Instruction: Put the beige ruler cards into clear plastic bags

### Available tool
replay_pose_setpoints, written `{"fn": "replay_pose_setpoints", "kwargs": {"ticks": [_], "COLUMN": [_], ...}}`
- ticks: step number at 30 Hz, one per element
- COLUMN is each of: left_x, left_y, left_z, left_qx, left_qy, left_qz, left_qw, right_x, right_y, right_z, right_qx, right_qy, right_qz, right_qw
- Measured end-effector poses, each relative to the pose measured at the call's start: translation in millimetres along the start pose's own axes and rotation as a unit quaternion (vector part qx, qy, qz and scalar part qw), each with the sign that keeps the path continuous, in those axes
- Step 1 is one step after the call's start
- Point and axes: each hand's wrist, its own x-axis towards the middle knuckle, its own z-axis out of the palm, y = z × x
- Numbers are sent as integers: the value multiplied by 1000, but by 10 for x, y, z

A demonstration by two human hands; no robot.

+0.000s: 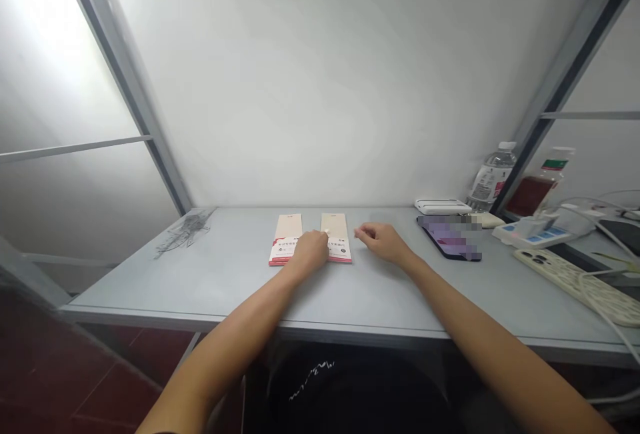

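Left hand (pixel 311 251) fingers curled on two envelopes (pixel 287 239); right hand (pixel 383 242) fingers loosely apart, empty.

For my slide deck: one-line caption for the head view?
Left hand rests on two envelopes; right hand hovers beside.

Two beige packets (pixel 310 239) lie side by side near the bench's (pixel 240 287) far edge. The left hand (pixel 311 252) rests on them, fingers curled. The right hand (pixel 383 242) hovers just beside, loosely open.
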Motion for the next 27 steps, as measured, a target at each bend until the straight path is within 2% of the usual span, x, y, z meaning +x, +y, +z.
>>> {"fn": "replay_pose_setpoints", "kwargs": {"ticks": [5,8,12,16,19,22,27], "left_x": [-45,-58,-58,-70,-91,-110,-119], "left_y": [-4,-25,-39,-9,16,30,51], "left_z": [-95,-124,-107,-50,-13,5,0], "left_qx": [-17,-78,-195,-283,-252,-192,-126], "left_qy": [32,72,125,86,40,24,76], "left_qz": [-9,-1,30,73,106,131,90], "left_qw": [999,994,972,953,961,972,985], "right_x": [14,12,8,21,22,3,-67], "right_y": [17,12,-15,-55,-78,-92,-139], "right_z": [-2,-22,-19,21,40,50,70], "right_qx": [8,20,82,174,230,232,226], "right_qy": [60,79,19,-24,-17,-23,-84], "right_qz": [35,73,114,121,125,90,8], "right_qw": [998,994,990,977,965,968,970]}}
